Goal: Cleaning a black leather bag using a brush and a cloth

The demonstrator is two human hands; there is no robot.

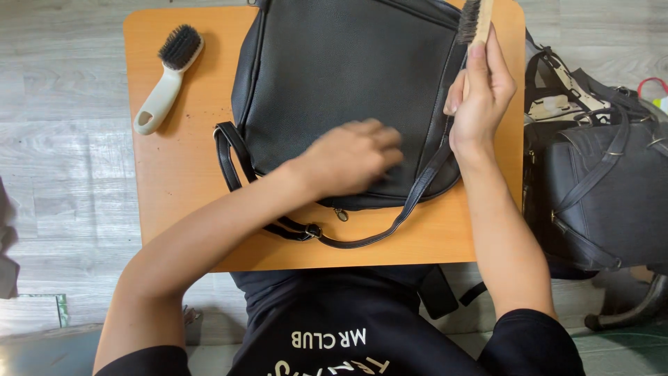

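A black bag (334, 76) is laid flat across the middle and 12 o'clock part of an orange surface (181, 181), its top edge cut off by the frame. Its strap (362, 237) is looped out toward 6 o'clock, and a zip pull (340, 214) is seen at the lower edge. The left hand (351, 159) is pressed on the bag's lower half, palm down, fingers loosely curled and blurred; nothing is held in its grip. At 1 o'clock the right hand (480, 97) is closed around the wooden handle of a brush (475, 19), whose dark bristles are turned toward the bag's upper right corner; whether they touch it cannot be told. At 10 o'clock a second brush (167, 76), white-handled with black bristles, is lying on the surface, apart from the bag, with dark specks scattered beside it. At 3 o'clock, off the surface, a dark grey bag (598, 188) with several straps is set on the pale wood-patterned floor (62, 139).
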